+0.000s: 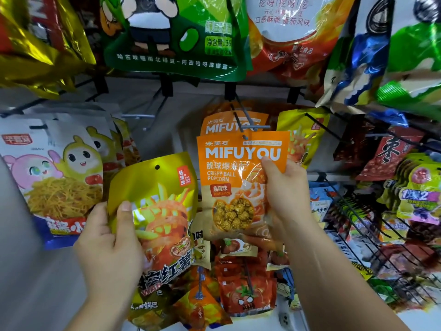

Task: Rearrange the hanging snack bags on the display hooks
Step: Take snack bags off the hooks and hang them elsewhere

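While the left hand (107,244) grips a gold bag (157,206) by its left edge at lower centre of the frame, thumb laid across the front, the right hand (284,192) pinches an orange popcorn bag (233,177) at its right side, thumb pressed on the printed front just below the brand lettering. The gold bag is off any hook, tilted to the right, its punched hole showing near its top. The popcorn bag sits at centre frame with its hole at the tip of a grey hook (248,123); whether the hook passes through it cannot be told. A second popcorn bag (226,125) hangs on that hook directly behind. Just right of these hangs a yellow bag (303,137) on its own hook. At left of the frame hang white bags (50,168) with cartoon figures. Across the top hang a green bag (181,37) and a red one (291,34). Below the hands, orange tomato bags (245,290) hang in a cluster.
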`<state>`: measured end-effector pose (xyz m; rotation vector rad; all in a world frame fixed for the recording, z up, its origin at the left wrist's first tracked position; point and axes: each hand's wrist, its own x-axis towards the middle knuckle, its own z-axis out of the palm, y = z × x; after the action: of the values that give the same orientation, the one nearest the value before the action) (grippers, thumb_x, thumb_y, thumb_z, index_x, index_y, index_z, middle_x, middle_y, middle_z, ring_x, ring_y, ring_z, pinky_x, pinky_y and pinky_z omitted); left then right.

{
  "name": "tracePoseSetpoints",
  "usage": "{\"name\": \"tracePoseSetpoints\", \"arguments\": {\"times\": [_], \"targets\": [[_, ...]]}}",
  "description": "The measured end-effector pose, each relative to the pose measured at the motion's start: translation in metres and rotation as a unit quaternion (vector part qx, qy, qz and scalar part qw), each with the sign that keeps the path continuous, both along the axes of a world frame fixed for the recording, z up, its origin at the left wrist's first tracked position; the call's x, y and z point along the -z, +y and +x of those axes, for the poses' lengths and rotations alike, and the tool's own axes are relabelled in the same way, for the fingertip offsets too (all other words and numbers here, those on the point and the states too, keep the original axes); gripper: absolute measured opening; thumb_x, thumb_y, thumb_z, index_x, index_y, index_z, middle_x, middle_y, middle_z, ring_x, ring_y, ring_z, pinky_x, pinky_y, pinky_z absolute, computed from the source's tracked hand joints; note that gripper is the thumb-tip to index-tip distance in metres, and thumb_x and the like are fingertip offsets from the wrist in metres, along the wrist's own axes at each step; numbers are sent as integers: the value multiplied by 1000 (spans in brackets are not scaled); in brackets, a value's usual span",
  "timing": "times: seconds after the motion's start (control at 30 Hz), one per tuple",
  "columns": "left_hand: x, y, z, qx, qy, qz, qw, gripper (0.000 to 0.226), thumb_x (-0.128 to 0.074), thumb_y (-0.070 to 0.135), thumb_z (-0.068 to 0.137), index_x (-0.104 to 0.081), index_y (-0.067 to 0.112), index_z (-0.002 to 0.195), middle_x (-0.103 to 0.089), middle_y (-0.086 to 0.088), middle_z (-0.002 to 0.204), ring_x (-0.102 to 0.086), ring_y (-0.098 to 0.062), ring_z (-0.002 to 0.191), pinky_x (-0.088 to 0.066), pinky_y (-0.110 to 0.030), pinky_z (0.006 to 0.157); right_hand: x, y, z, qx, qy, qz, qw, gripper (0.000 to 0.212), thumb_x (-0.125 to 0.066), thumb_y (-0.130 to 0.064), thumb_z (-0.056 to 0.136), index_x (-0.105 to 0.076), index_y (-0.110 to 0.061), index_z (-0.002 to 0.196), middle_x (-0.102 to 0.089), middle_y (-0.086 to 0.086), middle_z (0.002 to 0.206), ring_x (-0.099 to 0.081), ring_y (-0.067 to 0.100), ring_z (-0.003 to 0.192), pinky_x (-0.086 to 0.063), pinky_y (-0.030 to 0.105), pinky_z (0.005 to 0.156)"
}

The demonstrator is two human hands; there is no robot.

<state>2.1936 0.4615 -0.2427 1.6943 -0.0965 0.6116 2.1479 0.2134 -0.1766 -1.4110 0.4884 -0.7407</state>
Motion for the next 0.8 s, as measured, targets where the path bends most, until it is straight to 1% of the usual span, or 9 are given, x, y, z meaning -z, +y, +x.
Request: {"name": "tracePoseSetpoints", "arguments": {"times": [0.13,0.23,0.33,0.4,0.47,0.53,0.6,0.7,0.8], "targets": [[-1,2,-1,-10,-3,13,1000,34,-49,58,95,-61,26,91,-67,-1,80,-64,-34,76,-56,-55,68,0,-11,28,30,30,-32,999,20,-61,-32,100,-73,-24,86,-81,3,91,-79,28,87,-61,59,86],[-1,1,-2,-4,11,10,1000,36,-50,62,94,-62,28,93,-68,-5,81,-65,-40,76,-56,-62,67,-2,-21,56,56,47,-56,996,27,-62,-41,91,-69,-21,74,-79,6,83,-77,31,83,-61,59,83],[-5,-2,-5,1,13,11,1000,32,-50,60,94,-63,31,94,-69,-2,84,-66,-37,80,-57,-61,70,-7,-32,77,84,78,-93,989,40,-63,-37,99,-58,-18,64,-68,5,73,-67,29,76,-57,45,74],[-9,-5,-9,9,14,6,1000,30,-51,58,94,-64,31,92,-68,-2,81,-65,-36,77,-57,-59,68,-6,-39,87,93,113,-120,982,44,-61,-40,102,-53,-17,65,-60,2,69,-60,25,69,-44,34,66],[-10,-5,-10,15,15,3,1000,28,-53,55,95,-64,30,90,-66,-2,77,-63,-32,73,-57,-56,66,-5,-45,94,101,147,-147,973,51,-60,-47,102,-47,-15,63,-54,1,66,-53,20,62,-38,32,64],[-12,-5,-11,24,15,6,1000,30,-53,56,95,-63,28,90,-66,-5,76,-64,-34,72,-56,-55,64,-4,-47,96,106,158,-152,970,55,-61,-51,100,-45,-15,61,-52,1,66,-52,21,62,-38,34,64],[-15,-4,-13,27,7,6,1000,33,-52,59,93,-63,28,89,-65,-6,76,-64,-37,74,-54,-48,63,-2,-49,91,108,170,-162,966,55,-61,-55,98,-47,-14,64,-52,1,67,-50,18,61,-38,35,64],[-22,0,-14,32,-18,14,999,30,-51,56,93,-64,29,88,-68,-4,77,-66,-33,78,-53,-38,61,7,-58,79,114,159,-188,963,54,-65,-51,97,-53,-11,62,-54,4,63,-48,20,57,-33,33,54],[-31,-7,-17,72,-18,40,996,34,-51,59,92,-66,28,92,-69,-2,77,-68,-30,78,-58,-42,66,18,-69,65,128,151,-197,960,41,-71,-47,94,-68,-11,75,-63,2,68,-57,19,64,-36,31,58]]}}
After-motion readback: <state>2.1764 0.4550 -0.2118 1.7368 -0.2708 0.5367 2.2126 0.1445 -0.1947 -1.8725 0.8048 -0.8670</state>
